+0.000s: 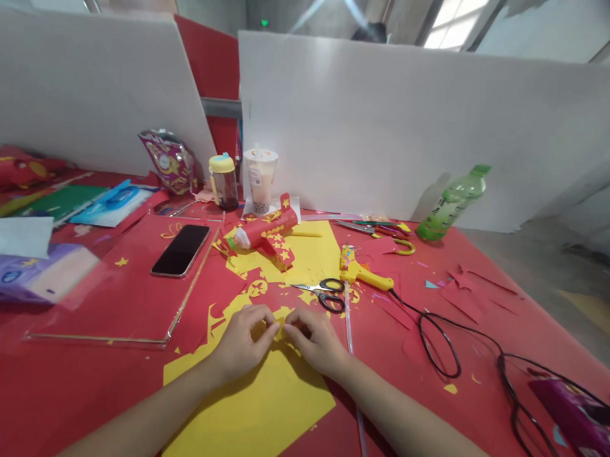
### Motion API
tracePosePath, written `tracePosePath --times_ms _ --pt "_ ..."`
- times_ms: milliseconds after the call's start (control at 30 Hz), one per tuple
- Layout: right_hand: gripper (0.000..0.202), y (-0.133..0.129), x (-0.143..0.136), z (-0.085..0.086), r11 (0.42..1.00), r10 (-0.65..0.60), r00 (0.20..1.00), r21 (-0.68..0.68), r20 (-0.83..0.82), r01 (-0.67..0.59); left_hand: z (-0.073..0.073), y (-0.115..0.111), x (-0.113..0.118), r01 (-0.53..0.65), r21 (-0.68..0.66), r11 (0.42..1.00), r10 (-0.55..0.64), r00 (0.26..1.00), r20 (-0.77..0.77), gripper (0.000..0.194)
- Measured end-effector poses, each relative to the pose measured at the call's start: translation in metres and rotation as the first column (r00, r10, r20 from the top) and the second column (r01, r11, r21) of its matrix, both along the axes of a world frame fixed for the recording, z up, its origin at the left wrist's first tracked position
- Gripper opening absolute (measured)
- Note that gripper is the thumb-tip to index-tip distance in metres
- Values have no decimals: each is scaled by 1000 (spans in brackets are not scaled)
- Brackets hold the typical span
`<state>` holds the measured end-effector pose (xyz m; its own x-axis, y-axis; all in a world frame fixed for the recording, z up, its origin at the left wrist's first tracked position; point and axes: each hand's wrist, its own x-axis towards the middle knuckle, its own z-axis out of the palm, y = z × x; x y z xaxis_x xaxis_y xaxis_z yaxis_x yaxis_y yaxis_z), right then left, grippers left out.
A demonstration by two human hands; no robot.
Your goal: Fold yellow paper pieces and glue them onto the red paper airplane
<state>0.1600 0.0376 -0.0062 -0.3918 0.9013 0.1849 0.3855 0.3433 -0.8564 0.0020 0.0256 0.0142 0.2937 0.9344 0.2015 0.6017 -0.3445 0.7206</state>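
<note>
My left hand [246, 340] and my right hand [316, 339] meet over a yellow paper sheet [248, 416], fingertips pinched. Between them is a small yellow paper piece [280, 321], its exact shape partly hidden by the fingers. Just beyond the hands lie black-handled scissors [327, 294], blades pointing left, among yellow paper scraps [257, 289]. A yellow glue gun [366, 276] rests to their right, next to a clear glue stick [349, 323]. Farther back, a red paper rocket [267, 232] with yellow stars lies on its side on more yellow paper [317, 255].
At left are a phone [181, 249] and a purple tissue pack [33, 272]. A drink cup [260, 180], a yellow-lidded bottle [223, 182] and a tilted green bottle [453, 204] stand near the white partition [363, 124]. The glue gun's black cable [461, 327] loops across the right side.
</note>
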Motion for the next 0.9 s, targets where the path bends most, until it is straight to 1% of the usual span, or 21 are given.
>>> tracePosePath --times_ms 67,133,233,333,433,533,633,767,900 --pt "17 -1 0 1 997 10 998 81 58 -14 -1 0 0 -6 4 1000 6 1000 -2 20" --pt "18 -1 0 2 993 16 996 116 86 -26 -2 0 1 0 4 1000 0 1000 -19 20" --pt "20 1 0 2 993 56 992 99 114 -67 -4 1 0 17 16 1000 -16 995 -100 20" --pt "20 1 0 2 990 116 986 64 122 -125 -5 2 -1 108 26 994 -102 980 -173 15" --pt "22 0 0 1 984 151 980 72 126 -161 -7 3 -3 190 18 982 -184 966 -183 21" --pt "23 -1 -1 1 982 157 980 90 119 -168 -8 3 -4 212 1 977 -208 963 -169 28" --pt "24 -2 -2 2 986 152 984 57 95 -158 -7 1 -5 205 -10 979 -205 970 -130 29" --pt "25 -2 -2 2 991 130 989 -21 67 -129 -3 -1 -2 160 -18 987 -161 986 -53 30" --pt "24 -3 -2 3 981 131 991 -137 -39 -135 -2 -3 0 92 -36 995 -91 995 35 28"
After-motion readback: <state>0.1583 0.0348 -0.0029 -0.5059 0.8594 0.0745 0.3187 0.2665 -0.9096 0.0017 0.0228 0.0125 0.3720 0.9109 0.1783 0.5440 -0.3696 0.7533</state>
